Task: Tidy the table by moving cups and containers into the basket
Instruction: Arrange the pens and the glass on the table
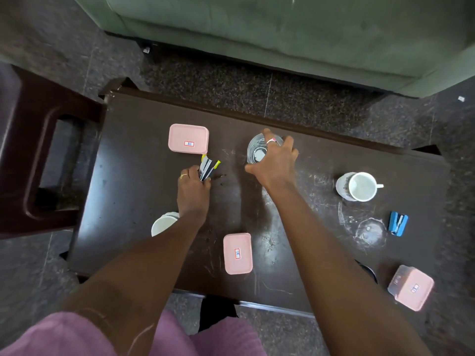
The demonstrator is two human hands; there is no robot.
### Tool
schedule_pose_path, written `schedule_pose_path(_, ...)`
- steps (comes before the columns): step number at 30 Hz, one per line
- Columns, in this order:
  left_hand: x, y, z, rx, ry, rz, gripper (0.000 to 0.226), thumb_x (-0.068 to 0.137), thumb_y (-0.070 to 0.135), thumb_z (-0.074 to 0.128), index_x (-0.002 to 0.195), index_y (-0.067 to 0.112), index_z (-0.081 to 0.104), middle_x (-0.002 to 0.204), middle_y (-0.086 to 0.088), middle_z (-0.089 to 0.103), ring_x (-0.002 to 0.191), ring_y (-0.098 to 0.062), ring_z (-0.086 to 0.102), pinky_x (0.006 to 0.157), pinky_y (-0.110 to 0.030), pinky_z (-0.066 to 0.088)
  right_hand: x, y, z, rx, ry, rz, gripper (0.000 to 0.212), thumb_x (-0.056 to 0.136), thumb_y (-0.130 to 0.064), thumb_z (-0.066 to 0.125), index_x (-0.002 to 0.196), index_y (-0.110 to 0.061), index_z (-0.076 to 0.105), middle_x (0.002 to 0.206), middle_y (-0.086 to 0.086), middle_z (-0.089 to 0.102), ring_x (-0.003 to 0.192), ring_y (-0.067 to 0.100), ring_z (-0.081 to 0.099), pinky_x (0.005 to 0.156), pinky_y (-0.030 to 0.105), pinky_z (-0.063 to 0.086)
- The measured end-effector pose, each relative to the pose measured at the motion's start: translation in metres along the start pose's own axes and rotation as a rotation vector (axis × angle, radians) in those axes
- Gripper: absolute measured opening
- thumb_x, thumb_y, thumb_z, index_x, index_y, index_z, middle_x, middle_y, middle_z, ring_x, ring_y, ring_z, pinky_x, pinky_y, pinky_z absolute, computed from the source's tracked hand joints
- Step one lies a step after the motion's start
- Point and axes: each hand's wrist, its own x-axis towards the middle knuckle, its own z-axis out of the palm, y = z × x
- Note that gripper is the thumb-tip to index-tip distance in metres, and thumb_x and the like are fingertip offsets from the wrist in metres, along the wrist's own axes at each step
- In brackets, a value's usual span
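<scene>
reaching across the dark worktop [144, 191], both bare arms extend from the bottom of the frame. the right hand [273, 164] sits over a clear glass [257, 151] just above the middle of the frame, its grip clamped on the glass from above with fingers wrapped round the rim and the thumb on the near side; the glass stands upright on the worktop. the left hand [192, 188], left of centre, has its grip closed on a yellow and black stapler [207, 167], which sticks out past the fingers toward the top of the frame.

just above the stapler lies a pink container [188, 138] with a small label on its lid. a second pink container [237, 253] lies flat near the lower middle, between the two forearms. a third pink container [411, 287] sits tilted at the lower right, by the worktop's corner; whether it rests fully on the worktop cannot be told.

a white mug [358, 186] stands upright at the right, handle pointing right, well apart from the glass. below it and further right lies a blue stapler [398, 223]. a white cup [164, 223] shows partly under the left forearm.

a dark wooden stool [30, 160] stands at the left, and a green sofa [282, 29] fills the top of the frame.
</scene>
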Motion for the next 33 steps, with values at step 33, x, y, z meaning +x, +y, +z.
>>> schedule_pose_path(33, -0.013, 0.025, -0.005, 0.033, 0.094, 0.155, 0.047, 0.087, 0.024, 0.060, 0.130, 0.008, 0.047, 0.131, -0.013, 0.054, 0.122, -0.029, 0.048, 0.103, -0.040, 0.040, -0.008, 0.000, 0.002, -0.156, 0.025, 0.031, 0.100, 0.063, -0.040, 0.079, 0.142, -0.041, 0.017, 0.149, 0.011, 0.016, 0.131, 0.038, 0.026, 0.096, 0.052, 0.040)
